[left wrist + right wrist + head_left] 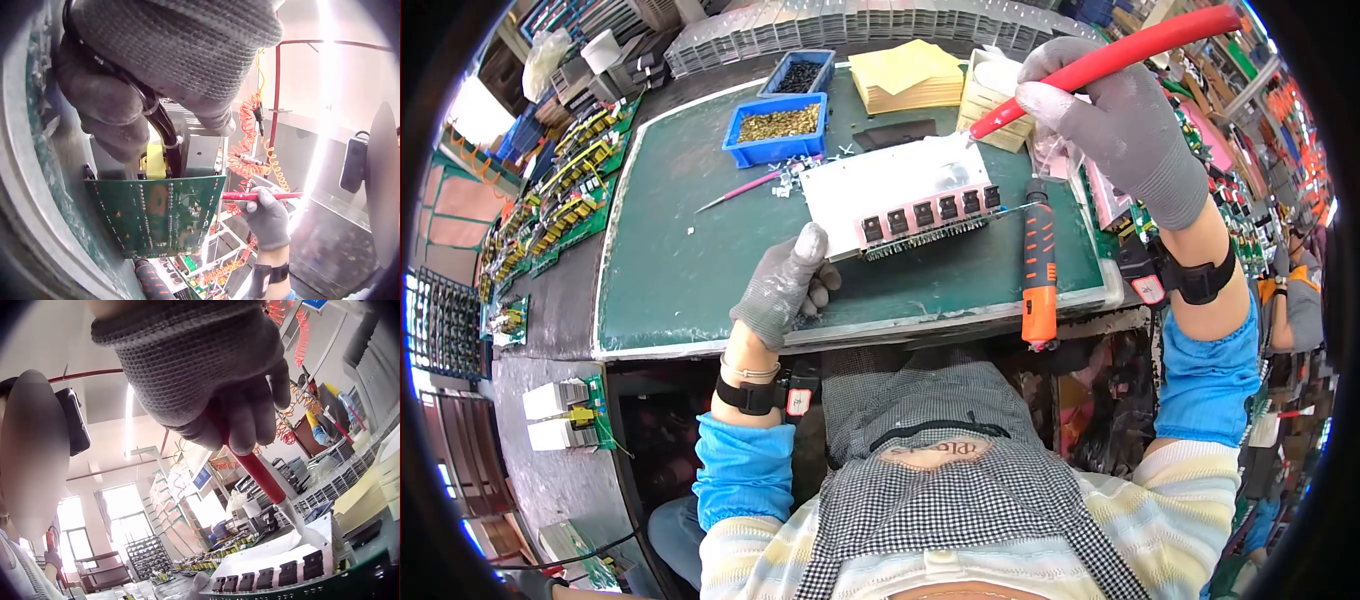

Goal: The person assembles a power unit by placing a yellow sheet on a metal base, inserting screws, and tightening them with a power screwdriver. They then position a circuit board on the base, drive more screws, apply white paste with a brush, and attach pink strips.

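My left hand [785, 285] grips the near left corner of a board assembly, thumb on top and fingers curled underneath. The assembly has a white-coated metal plate [890, 185], a row of black transistors [897, 222] along its near edge, and a green circuit board [156, 215]. Black cables [167, 134] pass close to the left fingers. In my right hand [1135, 140], a red-handled brush [1120, 60] slants down to the left. Its whitened tip [294, 522] meets the plate's far right part in the right wrist view. Both hands wear grey gloves.
An orange and black electric screwdriver [1038, 270] lies right of the assembly on the green mat [670, 270]. Behind are a blue bin [780, 152] of brass-coloured screws, another blue bin [828, 68] of black parts, and yellow sheets [908, 85]. A pink-handled pick [745, 189] lies left.
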A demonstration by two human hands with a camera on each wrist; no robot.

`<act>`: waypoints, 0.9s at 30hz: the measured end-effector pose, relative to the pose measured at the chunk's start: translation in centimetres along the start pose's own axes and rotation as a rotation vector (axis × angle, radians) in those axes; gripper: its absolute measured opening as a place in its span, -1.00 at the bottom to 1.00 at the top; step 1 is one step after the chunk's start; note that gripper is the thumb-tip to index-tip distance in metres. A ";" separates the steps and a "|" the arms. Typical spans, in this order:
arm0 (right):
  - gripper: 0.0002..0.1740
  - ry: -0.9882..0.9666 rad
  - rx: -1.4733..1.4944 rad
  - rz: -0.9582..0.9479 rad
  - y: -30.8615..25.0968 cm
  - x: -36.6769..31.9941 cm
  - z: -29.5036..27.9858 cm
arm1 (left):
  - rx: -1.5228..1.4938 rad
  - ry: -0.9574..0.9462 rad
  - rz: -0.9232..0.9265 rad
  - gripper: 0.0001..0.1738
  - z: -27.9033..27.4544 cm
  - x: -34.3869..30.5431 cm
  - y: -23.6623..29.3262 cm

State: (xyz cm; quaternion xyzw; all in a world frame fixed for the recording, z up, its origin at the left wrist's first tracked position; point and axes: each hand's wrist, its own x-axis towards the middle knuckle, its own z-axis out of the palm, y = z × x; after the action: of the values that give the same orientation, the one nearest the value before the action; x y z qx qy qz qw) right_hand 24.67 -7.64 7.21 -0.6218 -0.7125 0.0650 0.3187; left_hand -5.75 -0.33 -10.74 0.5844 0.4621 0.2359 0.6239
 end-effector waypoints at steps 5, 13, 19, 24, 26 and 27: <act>-0.78 0.053 -0.152 -0.210 1.3 -0.2 -0.7 | 0.020 0.002 0.001 -0.03 -0.1 0.2 -0.2; -0.80 0.100 0.381 -0.013 -3.2 -0.4 1.7 | 0.037 0.016 -0.016 -0.03 0.0 0.3 -0.2; -0.83 0.040 0.194 -0.306 -4.0 1.7 4.7 | 0.068 -0.002 -0.010 0.02 -0.3 0.2 -0.2; -0.82 0.064 -0.126 -0.490 -3.6 1.8 4.1 | 0.036 -0.005 0.012 0.03 -0.3 0.3 -0.4; -0.81 0.077 -0.178 -0.477 -2.9 1.5 3.5 | 0.035 -0.009 0.022 0.02 -0.2 0.3 -0.4; -0.81 0.095 -0.164 -0.421 -2.2 1.1 3.3 | 0.033 -0.009 0.026 0.02 -0.1 0.0 -0.1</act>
State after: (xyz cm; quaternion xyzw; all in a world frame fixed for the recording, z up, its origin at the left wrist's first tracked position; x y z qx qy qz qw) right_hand 21.04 -6.10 6.12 -0.4855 -0.8135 -0.0905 0.3071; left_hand -5.83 -0.28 -10.84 0.6017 0.4553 0.2337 0.6132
